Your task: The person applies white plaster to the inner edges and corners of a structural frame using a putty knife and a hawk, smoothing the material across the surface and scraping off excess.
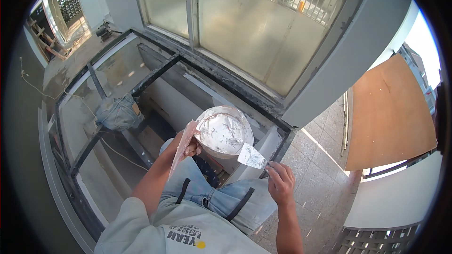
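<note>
Clock hours are read around the bucket, with twelve toward the top edge. Farthest left, a pale cord [29, 82] trails between nine and ten o'clock. A small dark machine [104, 31] sits on the floor past ten. Nearer, a dark metal frame [157, 72] spans the area from eight round to twelve, and a denim bundle [118, 114] lies over its bars a little past nine.

At eight, close by the bucket, the left hand [192, 148] is closed around a flat pinkish board [181, 153], seen almost edge-on and standing steeply. Whether the board touches the bucket cannot be told.

The bucket [250, 134] is in front of the person, between the hands, its mouth up; what it rests on is hidden. White paste [221, 129] with greyish streaks shows inside. A window [259, 33] stands near one o'clock.

Just past four, a scraper [252, 157] has its white-smeared blade overlapping the rim in view; contact is unclear. The right hand [281, 183] grips its handle in bent fingers. Farther right, tiles [313, 178] stretch toward four, and a brown panel [391, 113] leans at three.
</note>
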A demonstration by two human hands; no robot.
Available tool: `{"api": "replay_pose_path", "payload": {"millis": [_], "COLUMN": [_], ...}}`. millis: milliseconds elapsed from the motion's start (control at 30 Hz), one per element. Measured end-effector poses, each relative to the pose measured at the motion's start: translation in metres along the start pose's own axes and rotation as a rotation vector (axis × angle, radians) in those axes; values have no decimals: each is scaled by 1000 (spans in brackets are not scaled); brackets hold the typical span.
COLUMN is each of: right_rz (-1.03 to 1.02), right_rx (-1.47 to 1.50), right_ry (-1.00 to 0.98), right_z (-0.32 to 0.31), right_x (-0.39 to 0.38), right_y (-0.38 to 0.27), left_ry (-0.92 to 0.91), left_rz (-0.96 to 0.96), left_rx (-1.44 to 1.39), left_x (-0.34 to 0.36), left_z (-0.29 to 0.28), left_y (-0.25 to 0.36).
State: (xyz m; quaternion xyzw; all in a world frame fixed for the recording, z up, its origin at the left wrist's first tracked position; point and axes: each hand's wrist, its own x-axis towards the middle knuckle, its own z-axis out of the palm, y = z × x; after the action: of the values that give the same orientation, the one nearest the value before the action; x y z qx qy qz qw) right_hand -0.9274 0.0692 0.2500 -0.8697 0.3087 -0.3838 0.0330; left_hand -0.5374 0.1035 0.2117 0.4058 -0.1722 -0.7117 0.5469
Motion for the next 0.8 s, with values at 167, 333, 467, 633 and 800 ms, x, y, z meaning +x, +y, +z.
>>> {"api": "replay_pose_path", "payload": {"millis": [167,333,467,633,800], "right_rz": [323,1304,2086,2340,2219], "right_rx": [-75,-61,364,627,746], "right_ry": [161,449,611,824,808], "right_z": [-45,-52,0,49,48], "right_x": [-105,-305,-422,-485,-512], "right_y": [47,52,-31,-153,-114], "left_ry": [-209,-275,-207,-282,-378], "left_rz": [54,85,-25,-9,9], "left_rx": [130,388,430,979,1042], "left_x": [9,42,63,112,165], "left_z": [48,141,216,348,423], "left_y": [3,-14,-16,-71,-84]}}
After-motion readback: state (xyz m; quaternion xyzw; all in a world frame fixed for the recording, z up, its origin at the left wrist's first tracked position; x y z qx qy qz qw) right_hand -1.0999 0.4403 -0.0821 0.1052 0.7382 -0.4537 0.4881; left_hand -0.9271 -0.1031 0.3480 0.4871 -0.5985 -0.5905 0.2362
